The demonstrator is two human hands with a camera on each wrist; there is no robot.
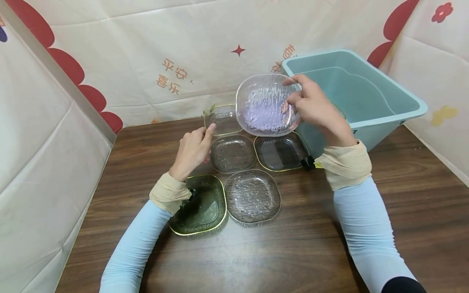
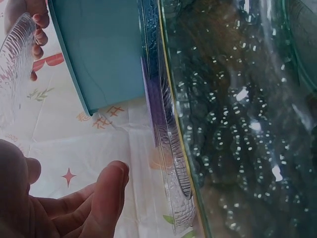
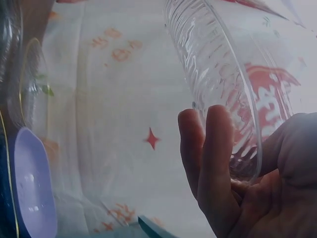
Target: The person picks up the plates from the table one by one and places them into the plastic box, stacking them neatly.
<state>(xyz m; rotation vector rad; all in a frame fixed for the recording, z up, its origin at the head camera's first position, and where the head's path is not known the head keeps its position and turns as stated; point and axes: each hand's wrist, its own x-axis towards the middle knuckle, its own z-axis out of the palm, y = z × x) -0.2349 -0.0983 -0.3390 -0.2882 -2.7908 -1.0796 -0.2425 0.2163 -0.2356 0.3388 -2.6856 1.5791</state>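
My right hand (image 1: pixel 313 101) grips the edge of a clear ribbed dish (image 1: pixel 253 91), held tilted above the table. In the right wrist view, fingers and thumb pinch the dish's wall (image 3: pixel 218 64). Behind it on the table stands a purple dish (image 3: pixel 34 183), seen through the clear one in the head view. My left hand (image 1: pixel 192 150) hovers above the dishes with loosely bent fingers and holds nothing. Around it are a green gold-rimmed dish (image 1: pixel 205 207), a clear dish (image 1: pixel 253 199), a greyish clear dish (image 1: pixel 232 154) and a gold-rimmed clear dish (image 1: pixel 224 124).
A large blue-green tub (image 1: pixel 384 122) stands at the back right, beside a dark gold-rimmed dish (image 1: pixel 282 152). A printed white cloth (image 1: pixel 128 40) hangs behind the wooden table (image 1: pixel 275 252) and along both sides.
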